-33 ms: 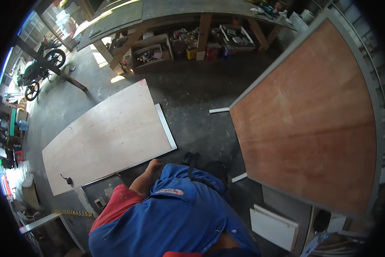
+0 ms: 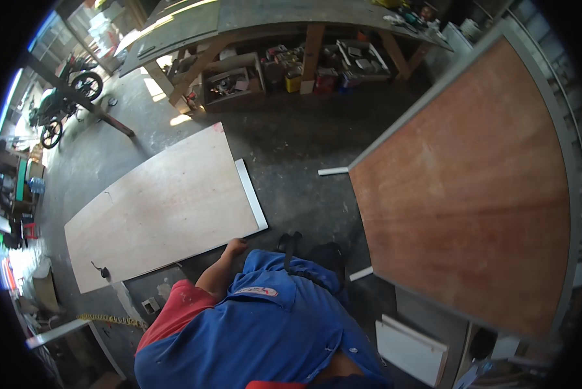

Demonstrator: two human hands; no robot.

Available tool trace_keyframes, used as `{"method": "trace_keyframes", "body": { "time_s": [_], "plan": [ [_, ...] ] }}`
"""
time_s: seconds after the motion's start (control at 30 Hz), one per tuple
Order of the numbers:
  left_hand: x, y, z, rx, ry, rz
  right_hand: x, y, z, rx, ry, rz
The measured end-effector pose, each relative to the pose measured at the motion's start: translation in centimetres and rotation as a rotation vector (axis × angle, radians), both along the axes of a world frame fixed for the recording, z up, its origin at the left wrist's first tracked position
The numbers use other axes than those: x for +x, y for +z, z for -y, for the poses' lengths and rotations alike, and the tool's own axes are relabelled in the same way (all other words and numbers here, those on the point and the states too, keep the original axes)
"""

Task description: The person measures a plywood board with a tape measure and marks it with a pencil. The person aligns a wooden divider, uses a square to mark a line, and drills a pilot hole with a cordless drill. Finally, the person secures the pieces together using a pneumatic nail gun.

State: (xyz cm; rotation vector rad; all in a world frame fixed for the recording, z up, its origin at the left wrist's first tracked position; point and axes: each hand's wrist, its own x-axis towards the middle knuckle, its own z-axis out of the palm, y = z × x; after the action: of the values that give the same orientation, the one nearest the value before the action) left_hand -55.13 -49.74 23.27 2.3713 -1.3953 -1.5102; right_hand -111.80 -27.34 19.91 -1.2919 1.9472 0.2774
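Observation:
My left hand (image 2: pixel 237 246) hangs beside my blue shirt, close to the near right corner of a pale plywood panel (image 2: pixel 155 201). It looks rounded and small from above; its fingers are hidden, and whether it touches the panel's edge I cannot tell. The panel lies low over the floor, with a white strip (image 2: pixel 251 194) sticking out along its right end. A small black tape measure or similar object (image 2: pixel 105 273) rests on its near left part. My right hand is out of view; only a bit of bare arm shows at the lower edge.
At right a large reddish-brown wood panel (image 2: pixel 466 194) stands in a grey frame. A workbench (image 2: pixel 258 18) with boxes and tins beneath spans the back. Far left are a motorcycle (image 2: pixel 54 107) and a slanting post (image 2: pixel 83 104). White boards (image 2: pixel 411 350) lean at lower right.
The view has shifted very slightly. My left hand stays in about the same place, and nothing else has visibly moved.

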Motion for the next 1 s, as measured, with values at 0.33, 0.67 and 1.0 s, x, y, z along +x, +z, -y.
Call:
{"method": "trace_keyframes", "body": {
  "time_s": [0.33, 0.67, 1.0],
  "plan": [
    [-5.7, 4.7, 18.0, -0.21, 0.507, -0.208, -7.1, -0.7, 32.4, 0.133, 0.24, 0.028],
    [-5.7, -4.1, 11.0, -0.1, 0.861, 0.114, 12.4, 8.2, 77.9, -0.246, 0.426, 0.272],
    [2.1, -7.1, 13.0, 0.006, 1.249, -0.052, 49.8, 17.8, 90.6, -0.403, 1.019, 0.474]
  ]
}}
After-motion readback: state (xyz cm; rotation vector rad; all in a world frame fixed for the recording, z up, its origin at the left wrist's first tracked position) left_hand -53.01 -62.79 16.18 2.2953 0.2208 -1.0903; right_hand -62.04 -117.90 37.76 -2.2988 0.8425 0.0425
